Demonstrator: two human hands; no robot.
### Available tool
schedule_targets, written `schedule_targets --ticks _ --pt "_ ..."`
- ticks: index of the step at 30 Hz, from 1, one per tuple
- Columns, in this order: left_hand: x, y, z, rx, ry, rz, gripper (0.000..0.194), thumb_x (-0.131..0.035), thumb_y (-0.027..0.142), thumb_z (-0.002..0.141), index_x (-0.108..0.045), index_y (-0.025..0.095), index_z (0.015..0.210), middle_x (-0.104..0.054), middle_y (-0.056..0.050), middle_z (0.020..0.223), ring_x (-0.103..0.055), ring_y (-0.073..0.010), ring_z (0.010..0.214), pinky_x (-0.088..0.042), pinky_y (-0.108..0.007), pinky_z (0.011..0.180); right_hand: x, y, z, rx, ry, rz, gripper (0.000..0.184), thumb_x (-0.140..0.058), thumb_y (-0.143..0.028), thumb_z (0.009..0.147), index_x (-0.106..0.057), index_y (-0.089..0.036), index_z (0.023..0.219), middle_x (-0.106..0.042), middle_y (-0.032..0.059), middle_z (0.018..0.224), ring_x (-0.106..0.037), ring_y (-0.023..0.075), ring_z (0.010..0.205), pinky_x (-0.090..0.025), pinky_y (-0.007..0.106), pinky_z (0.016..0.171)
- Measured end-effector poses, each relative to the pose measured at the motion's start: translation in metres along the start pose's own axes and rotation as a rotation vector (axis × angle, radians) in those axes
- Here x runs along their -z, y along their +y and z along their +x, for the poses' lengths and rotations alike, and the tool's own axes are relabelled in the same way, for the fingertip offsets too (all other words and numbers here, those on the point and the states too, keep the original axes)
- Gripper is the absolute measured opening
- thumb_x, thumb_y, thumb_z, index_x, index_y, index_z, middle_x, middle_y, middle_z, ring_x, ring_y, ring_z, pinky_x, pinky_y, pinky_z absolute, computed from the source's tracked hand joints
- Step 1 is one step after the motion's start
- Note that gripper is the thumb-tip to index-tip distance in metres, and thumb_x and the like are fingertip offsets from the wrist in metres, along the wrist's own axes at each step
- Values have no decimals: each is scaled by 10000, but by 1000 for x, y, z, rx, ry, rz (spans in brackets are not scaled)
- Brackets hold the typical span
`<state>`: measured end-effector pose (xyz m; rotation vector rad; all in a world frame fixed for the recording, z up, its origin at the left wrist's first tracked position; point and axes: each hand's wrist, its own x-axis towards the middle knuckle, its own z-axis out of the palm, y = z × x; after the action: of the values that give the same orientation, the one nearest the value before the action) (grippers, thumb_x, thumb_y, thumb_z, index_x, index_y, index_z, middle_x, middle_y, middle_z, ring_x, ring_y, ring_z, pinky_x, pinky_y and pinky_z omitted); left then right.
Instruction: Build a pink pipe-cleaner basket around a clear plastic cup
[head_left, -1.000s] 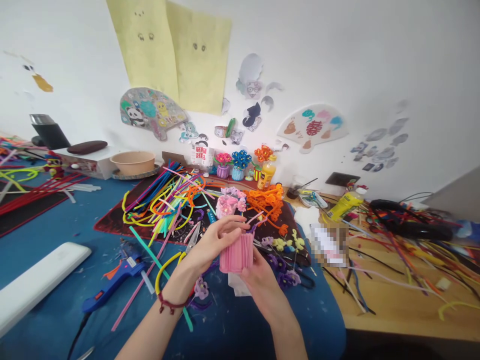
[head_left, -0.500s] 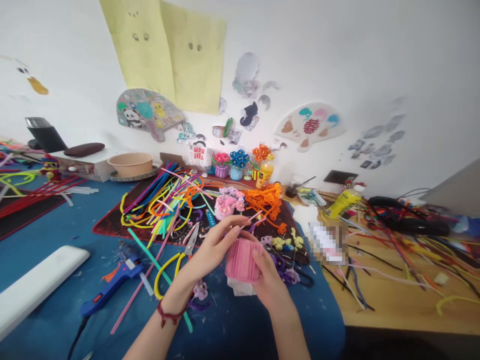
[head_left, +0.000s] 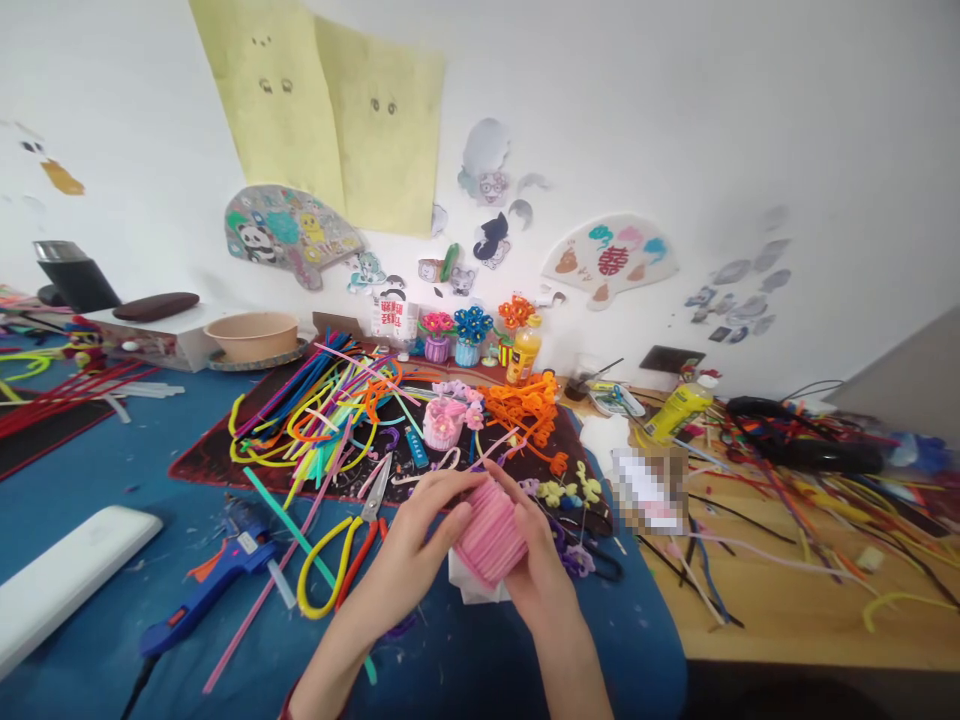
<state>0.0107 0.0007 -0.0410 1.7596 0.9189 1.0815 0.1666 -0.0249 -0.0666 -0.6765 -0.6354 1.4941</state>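
Both hands hold a small pink cup (head_left: 489,532) wrapped in pink pipe cleaners, low in the middle of the view above the blue cloth. My left hand (head_left: 411,545) cups its left side with fingers curled over the top. My right hand (head_left: 534,568) grips its right and lower side. A white block (head_left: 466,586) lies just under the cup. Yellow-handled scissors (head_left: 343,545) lie left of my left hand. Small purple and yellow pipe-cleaner flowers (head_left: 568,500) sit right of the cup.
A heap of coloured pipe cleaners (head_left: 322,405) covers a dark mat behind the hands. A blue glue gun (head_left: 214,580) and a white bar (head_left: 64,575) lie at the left. Orange curls (head_left: 525,405), small flower pots (head_left: 465,335) and a tan bowl (head_left: 251,335) stand farther back. Loose stems litter the wooden table (head_left: 787,600).
The pink cup has been lowered toward the table and tilted to the right. Both hands stayed on it, the left fingers now closing over its top.
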Motion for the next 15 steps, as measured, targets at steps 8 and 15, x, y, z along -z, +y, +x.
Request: schedule_targets --ticks 8,15 --pt "8 10 -10 -130 64 129 217 -669 291 880 -691 313 1095 -706 -25 1111 -638 -207 1047 -473 -310 933 -1 -9 0 -69 201 201 535 -647 -581 825 -626 -309 1285 -755 19 991 -692 253 954 -542 431 909" --pt "-3 26 -3 -211 113 207 120 -640 231 891 -711 267 981 -698 -42 971 -651 -183 882 -495 -278 778 -3 -11 -4 -160 30 141 618 -618 -649 801 -617 -275 1292 -745 39 1032 -681 280 998 -542 442 908"
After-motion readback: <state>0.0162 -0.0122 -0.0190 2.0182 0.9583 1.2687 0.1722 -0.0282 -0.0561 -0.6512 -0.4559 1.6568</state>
